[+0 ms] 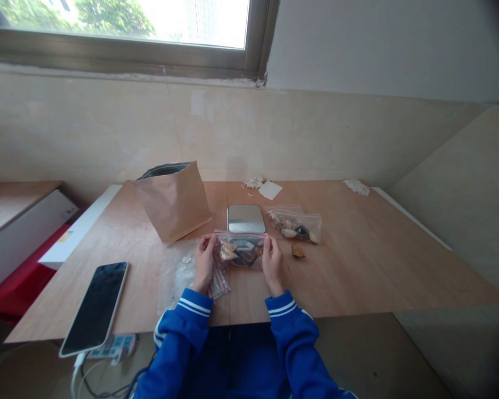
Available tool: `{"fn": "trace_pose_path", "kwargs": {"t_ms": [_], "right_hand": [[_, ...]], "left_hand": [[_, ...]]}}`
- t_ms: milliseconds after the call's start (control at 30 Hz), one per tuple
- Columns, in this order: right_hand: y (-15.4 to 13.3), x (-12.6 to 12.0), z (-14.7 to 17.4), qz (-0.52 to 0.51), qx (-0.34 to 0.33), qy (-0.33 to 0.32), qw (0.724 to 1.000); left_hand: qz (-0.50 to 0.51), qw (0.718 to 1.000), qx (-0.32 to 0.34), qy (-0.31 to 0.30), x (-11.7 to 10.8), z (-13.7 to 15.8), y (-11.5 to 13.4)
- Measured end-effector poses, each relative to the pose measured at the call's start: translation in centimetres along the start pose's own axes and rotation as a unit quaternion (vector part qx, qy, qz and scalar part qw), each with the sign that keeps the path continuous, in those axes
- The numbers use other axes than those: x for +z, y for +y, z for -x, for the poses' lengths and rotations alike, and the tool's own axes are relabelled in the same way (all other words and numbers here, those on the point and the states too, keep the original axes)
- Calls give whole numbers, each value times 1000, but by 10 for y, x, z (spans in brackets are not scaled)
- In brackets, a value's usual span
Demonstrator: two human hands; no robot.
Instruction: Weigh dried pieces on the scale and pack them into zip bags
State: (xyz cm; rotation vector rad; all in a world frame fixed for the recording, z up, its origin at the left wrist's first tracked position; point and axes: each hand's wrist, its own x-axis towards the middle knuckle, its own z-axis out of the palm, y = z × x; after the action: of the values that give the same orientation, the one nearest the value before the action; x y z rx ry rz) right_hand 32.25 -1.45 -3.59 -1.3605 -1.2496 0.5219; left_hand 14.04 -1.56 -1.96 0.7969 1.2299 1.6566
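Between my hands I hold a clear zip bag [246, 254] by its two upper corners; dark and tan pieces show through its plastic. My left hand [205, 263] pinches the left corner, and my right hand [273, 263] pinches the right one. Just behind the bag lies a small silver scale [246, 218]. To the right of it rests a filled zip bag [295, 226] of brown, dark and pale pieces. A single brown piece [298, 251] lies on the wood near my right hand. Beside my left wrist are flat empty zip bags [178, 277], partly hidden by my arm.
An open brown paper bag [174, 205] stands at the back left. A phone [95, 307] with a cable overhangs the front left edge of the table [357, 271]. White scraps [270, 189] lie near the wall. Below sits a power strip [114, 344].
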Motion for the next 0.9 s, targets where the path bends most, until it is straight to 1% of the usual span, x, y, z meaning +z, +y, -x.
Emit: {"fn": "trace_pose_path", "kwargs": {"t_ms": [133, 333, 600, 900], "right_hand": [[0, 1, 1, -1, -18, -3, 1000], [2, 2, 0, 1, -23, 20, 1000], [-4, 1, -1, 17, -45, 45, 998], [-5, 0, -1, 9, -38, 32, 999]], "left_hand": [[-3, 1000, -1, 3, 0, 0, 0], [-17, 1000, 14, -13, -2, -1, -4], [-26, 999, 24, -23, -1, 1, -1], [-55, 998, 33, -18, -3, 1, 0]]}}
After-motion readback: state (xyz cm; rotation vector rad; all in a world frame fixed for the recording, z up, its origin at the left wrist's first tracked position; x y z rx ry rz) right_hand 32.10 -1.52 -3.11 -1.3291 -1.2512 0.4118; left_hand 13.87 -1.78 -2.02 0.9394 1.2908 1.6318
